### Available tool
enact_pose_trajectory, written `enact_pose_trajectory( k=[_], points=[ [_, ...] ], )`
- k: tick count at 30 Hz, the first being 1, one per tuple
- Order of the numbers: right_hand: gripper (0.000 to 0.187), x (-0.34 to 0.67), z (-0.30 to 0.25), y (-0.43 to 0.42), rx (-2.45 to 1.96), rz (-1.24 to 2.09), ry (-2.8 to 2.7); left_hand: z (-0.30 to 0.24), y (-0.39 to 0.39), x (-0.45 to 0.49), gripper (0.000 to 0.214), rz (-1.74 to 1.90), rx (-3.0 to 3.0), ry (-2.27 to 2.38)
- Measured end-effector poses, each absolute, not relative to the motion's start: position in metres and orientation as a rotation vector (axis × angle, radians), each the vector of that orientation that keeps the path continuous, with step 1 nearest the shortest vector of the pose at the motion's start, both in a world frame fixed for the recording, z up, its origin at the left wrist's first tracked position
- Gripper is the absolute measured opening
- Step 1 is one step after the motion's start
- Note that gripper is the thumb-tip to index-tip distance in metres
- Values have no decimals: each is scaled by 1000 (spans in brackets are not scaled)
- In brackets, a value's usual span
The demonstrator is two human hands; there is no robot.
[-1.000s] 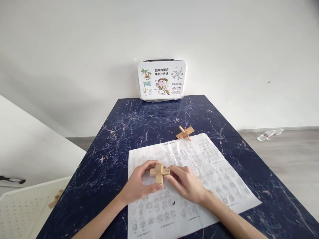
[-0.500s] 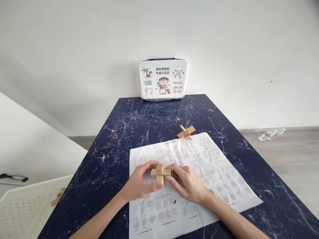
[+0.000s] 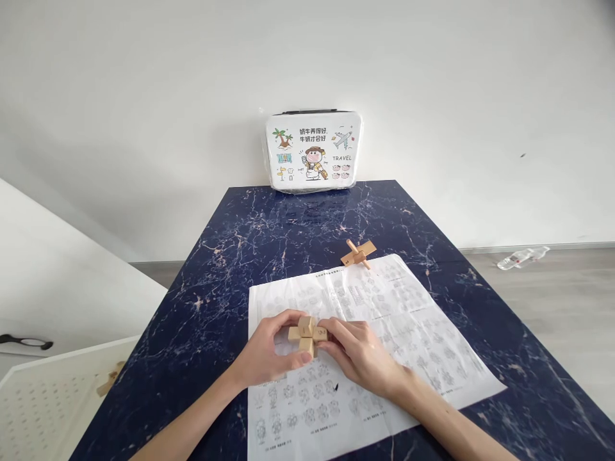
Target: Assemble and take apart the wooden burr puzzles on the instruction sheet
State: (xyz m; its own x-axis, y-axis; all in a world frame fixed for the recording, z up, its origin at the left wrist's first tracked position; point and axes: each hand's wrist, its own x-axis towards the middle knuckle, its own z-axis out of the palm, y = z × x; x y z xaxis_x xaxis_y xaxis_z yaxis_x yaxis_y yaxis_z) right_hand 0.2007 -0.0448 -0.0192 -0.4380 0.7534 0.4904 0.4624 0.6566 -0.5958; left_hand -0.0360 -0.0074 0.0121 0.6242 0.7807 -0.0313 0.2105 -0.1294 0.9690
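Both hands hold a cross-shaped wooden burr puzzle (image 3: 306, 331) over a printed sheet. Its light wooden bars interlock, and the numbers 1 and 3 show on two of them. My left hand (image 3: 271, 349) grips it from the left, fingers behind and thumb at the front lower bar. With thumb and fingers, my right hand (image 3: 362, 355) pinches the bar marked 3 at the right. The white instruction sheet (image 3: 384, 320), covered with small diagrams, lies under the hands. The inner joints of the puzzle are hidden.
A second wooden puzzle (image 3: 359, 253) with a rod through it lies at the sheet's far edge. A white printed case (image 3: 314, 150) stands against the wall on the dark blue marbled table (image 3: 211, 269). On the floor lie a plastic bottle (image 3: 523, 257) and, left, a white perforated basket (image 3: 48, 397) holding wooden pieces.
The puzzle has turned slightly in my hands, and both hands have shifted a little to the left. Everything else stays in place, apart from a small camera shift.
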Motion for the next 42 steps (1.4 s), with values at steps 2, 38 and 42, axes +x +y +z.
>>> enact_pose_trajectory(
  k=[2, 38, 42],
  points=[
    [18, 200, -20, -45, -930, 472, -2105, 12, -8, -36, 47, 612, 1659, 822],
    [24, 200, -8, -44, -820, 149, -2147, 13, -5, -35, 55, 493, 1539, 743],
    [20, 200, -6, -46, -829, 171, -2115, 13, -6, -35, 51, 492, 1537, 726]
  ],
)
